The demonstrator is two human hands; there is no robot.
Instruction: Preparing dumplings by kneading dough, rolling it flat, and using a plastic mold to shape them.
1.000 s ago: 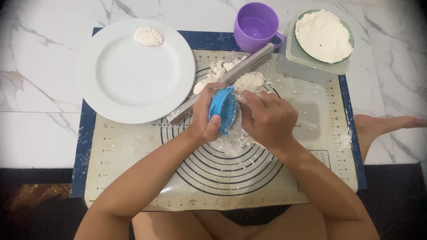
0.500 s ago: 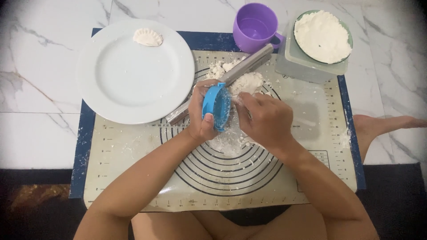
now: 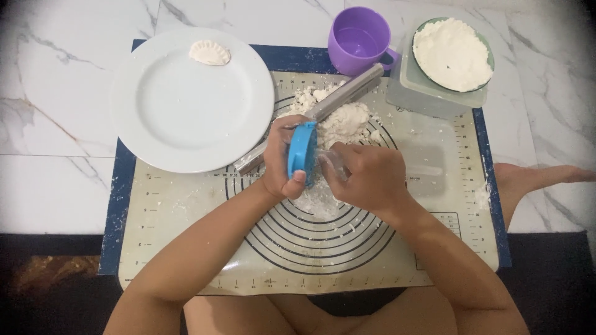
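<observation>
The left hand (image 3: pixel 279 162) stays clamped on the blue dumpling press (image 3: pixel 302 152), now shifted slightly left above the baking mat (image 3: pixel 434 248). The right hand (image 3: pixel 363 177) pinches dough at its edge.

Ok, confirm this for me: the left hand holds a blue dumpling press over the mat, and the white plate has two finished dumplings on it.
Wrong on one count: the white plate carries one finished dumpling, not two, as the head view shows. The rest stands: the left hand holds the blue dumpling press over the mat.
</observation>
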